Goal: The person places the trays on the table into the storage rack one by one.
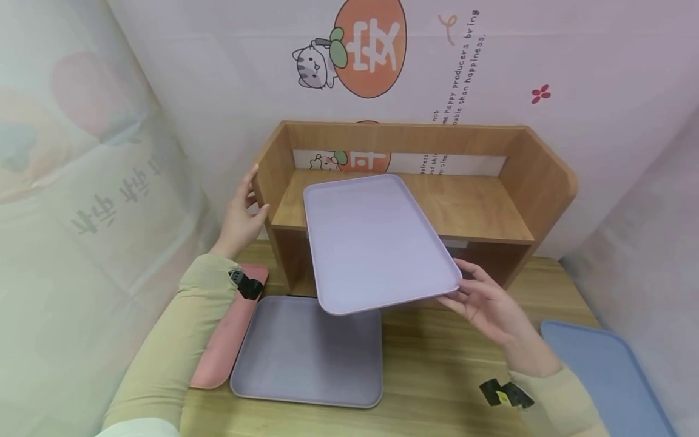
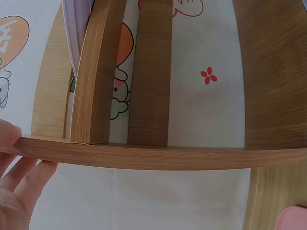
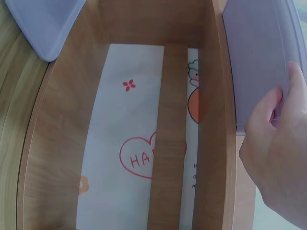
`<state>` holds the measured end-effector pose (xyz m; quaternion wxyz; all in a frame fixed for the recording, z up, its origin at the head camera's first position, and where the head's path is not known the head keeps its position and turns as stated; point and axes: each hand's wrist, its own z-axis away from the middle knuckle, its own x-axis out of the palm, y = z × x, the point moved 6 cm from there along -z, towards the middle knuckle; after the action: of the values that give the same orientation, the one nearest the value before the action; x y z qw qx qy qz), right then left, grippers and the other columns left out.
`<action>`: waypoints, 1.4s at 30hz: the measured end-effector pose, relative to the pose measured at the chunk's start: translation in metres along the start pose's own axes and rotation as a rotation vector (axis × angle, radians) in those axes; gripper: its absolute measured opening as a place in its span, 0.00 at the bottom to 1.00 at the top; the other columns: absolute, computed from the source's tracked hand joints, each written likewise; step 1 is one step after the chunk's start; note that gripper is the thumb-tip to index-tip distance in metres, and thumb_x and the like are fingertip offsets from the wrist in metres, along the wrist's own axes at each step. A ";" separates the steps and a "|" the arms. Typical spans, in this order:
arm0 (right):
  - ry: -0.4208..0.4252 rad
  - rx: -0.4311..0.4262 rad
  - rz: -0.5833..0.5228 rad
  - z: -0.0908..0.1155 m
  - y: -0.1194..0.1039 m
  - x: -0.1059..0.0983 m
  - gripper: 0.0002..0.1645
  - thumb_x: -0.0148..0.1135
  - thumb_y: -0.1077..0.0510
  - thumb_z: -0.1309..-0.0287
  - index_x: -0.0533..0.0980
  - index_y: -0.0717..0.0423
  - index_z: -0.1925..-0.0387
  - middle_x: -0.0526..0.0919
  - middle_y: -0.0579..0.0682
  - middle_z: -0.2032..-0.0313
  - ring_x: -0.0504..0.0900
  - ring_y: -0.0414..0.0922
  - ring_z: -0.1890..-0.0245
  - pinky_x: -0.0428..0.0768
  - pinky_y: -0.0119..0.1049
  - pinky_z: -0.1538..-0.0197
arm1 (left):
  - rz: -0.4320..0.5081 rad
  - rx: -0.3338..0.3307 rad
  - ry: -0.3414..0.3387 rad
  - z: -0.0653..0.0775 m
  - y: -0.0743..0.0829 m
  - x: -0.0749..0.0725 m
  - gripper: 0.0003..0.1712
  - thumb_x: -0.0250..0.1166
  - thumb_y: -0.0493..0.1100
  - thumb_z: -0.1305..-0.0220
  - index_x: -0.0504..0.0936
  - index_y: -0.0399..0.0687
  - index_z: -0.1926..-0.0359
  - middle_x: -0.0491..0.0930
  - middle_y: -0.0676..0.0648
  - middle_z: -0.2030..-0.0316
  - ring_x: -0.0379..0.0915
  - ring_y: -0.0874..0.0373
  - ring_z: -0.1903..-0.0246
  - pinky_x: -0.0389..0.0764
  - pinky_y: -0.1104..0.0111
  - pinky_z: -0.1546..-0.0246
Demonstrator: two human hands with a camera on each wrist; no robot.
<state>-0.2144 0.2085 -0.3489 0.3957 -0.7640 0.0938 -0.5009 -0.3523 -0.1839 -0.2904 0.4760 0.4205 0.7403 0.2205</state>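
Note:
A wooden two-tier desk shelf [image 1: 469, 206] stands against the wall. My left hand [image 1: 240, 220] holds its left side panel; in the left wrist view the thumb and fingers [image 2: 34, 184] lie on either side of the panel's edge. A light purple rectangular tray [image 1: 377, 243] slants over the front of the upper board. Its near right corner is pinched by my right hand [image 1: 488, 308], thumb on one side and fingers on the other. The right wrist view shows the tray's underside [image 3: 254, 62] at the upper board's front edge.
Another purple tray [image 1: 311, 358] lies on the wooden table [image 1: 437, 388] before the shelf. Beside it, a pink tray [image 1: 224, 346] is partly hidden by my left sleeve. A blue tray [image 1: 606, 370] lies at the right. Printed cloth [image 1: 218, 73] hangs behind and at both sides.

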 end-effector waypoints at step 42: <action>0.038 0.030 0.006 -0.025 0.027 0.026 0.36 0.41 0.79 0.39 0.50 0.49 0.35 0.74 0.53 0.45 0.78 0.48 0.46 0.78 0.44 0.44 | 0.031 0.013 -0.001 0.002 0.003 -0.002 0.48 0.56 0.28 0.37 0.46 0.69 0.27 0.62 0.31 0.37 0.67 0.33 0.42 0.77 0.45 0.52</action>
<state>-0.2163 0.1638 -0.3447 0.4069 -0.7480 0.0961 -0.5155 -0.3489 -0.1835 -0.2880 0.4703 0.4350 0.7348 0.2228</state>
